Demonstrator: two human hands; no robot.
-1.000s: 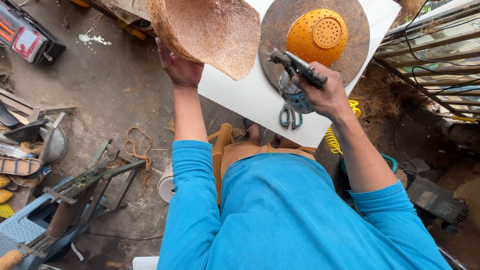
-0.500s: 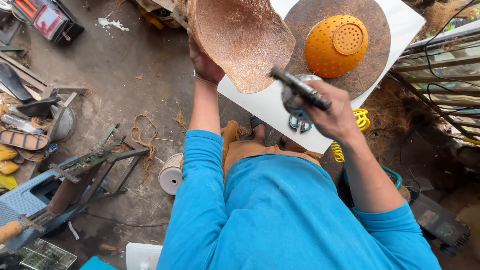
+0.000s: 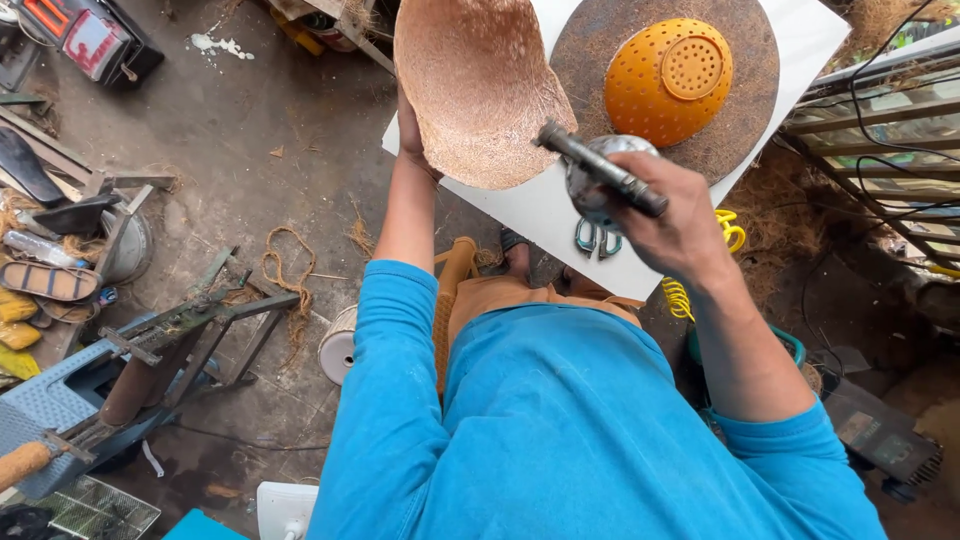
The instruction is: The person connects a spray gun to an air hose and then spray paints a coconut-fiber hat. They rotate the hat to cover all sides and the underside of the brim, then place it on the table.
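brown fibre bowl (image 3: 478,90) gripped by left hand (image 3: 412,135); right hand (image 3: 672,215) clamps spray gun (image 3: 598,172).

You have only one view, from the camera on your head. It looks almost straight down along your body, so your blue shirt (image 3: 590,430) fills the lower middle of the picture and the floor (image 3: 220,150) lies far below. Both arms reach up the frame, away from the lens. Your left hand (image 3: 412,130) grips the brown shell (image 3: 475,85) near the top, a little left of centre. Your right hand (image 3: 680,215) grips the spray gun (image 3: 595,170) just right of that grip and lower, closer to the lens. The white board (image 3: 560,215) lies beyond both grips. No second view shares this scene.
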